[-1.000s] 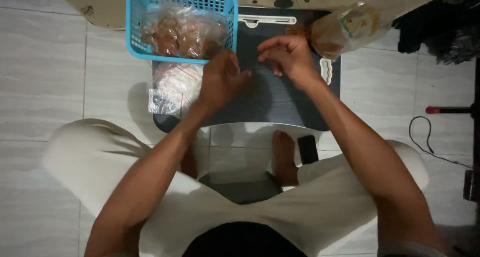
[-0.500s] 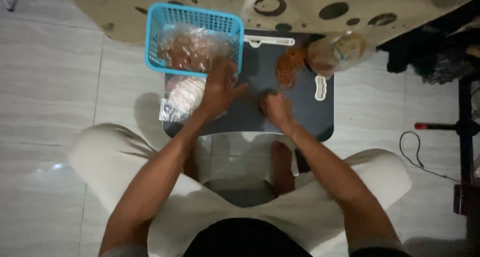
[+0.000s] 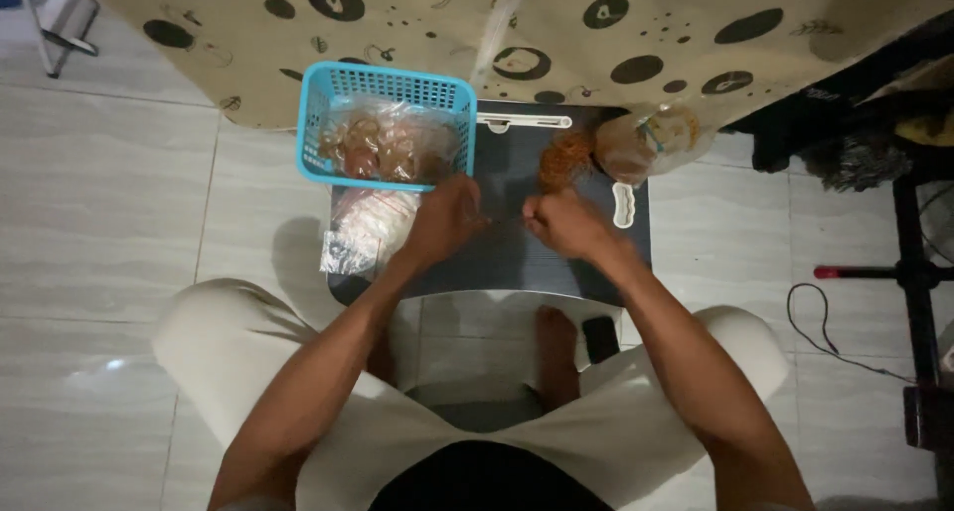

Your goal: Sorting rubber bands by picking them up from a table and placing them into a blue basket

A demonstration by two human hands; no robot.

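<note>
- Left hand [image 3: 447, 218] and right hand [image 3: 564, 223] face each other over the dark tabletop [image 3: 497, 262], near but apart.
- Both sets of fingers are curled together; whether they pinch anything between them cannot be told.
- One orange pile of rubber bands [image 3: 564, 159] lies just beyond the right hand, the nearer one.
- One blue basket [image 3: 388, 84] sits beyond the left hand; one stack of clear bags [image 3: 363, 228] lies beside it.

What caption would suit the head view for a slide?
Seated person's left hand and right hand meet over a dark lap table, beside a blue basket of clear bags.
</note>
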